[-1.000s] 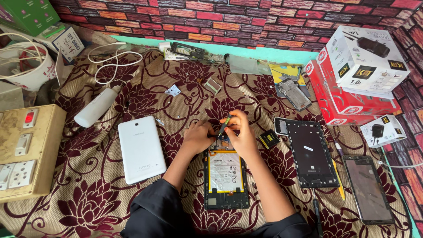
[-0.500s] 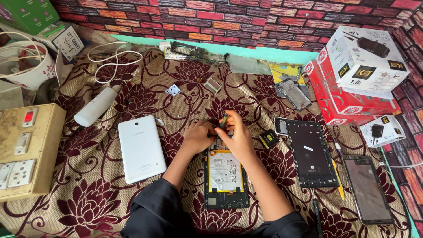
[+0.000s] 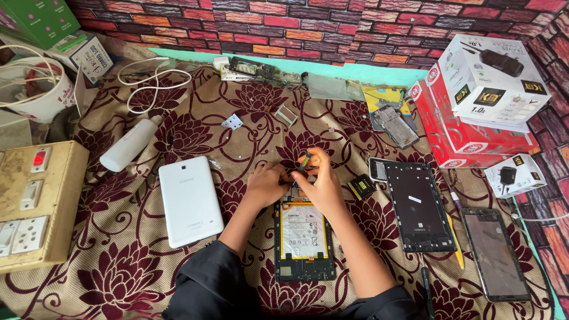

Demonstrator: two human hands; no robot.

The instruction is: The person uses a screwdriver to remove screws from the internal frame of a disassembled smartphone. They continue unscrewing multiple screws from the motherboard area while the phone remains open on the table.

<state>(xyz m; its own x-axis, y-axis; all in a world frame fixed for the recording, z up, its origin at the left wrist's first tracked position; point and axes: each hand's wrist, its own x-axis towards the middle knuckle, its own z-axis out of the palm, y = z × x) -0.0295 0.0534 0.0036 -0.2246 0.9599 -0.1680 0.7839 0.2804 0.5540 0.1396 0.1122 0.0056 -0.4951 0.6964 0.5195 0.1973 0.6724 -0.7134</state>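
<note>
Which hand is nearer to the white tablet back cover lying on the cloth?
Left. The left hand is just right of the white back cover; the right hand lies farther right, above the opened tablet.

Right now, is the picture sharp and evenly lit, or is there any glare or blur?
Head view: soft, even light, only faint shadows; mild sheen on the white tablet back and dark screen panel; edges bow slightly from the wide lens; right hand and left hand reasonably sharp.

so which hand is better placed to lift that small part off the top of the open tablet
Probably the right hand: its fingers already pinch the small part above the open tablet. The left hand rests at the tablet's top edge.
</note>
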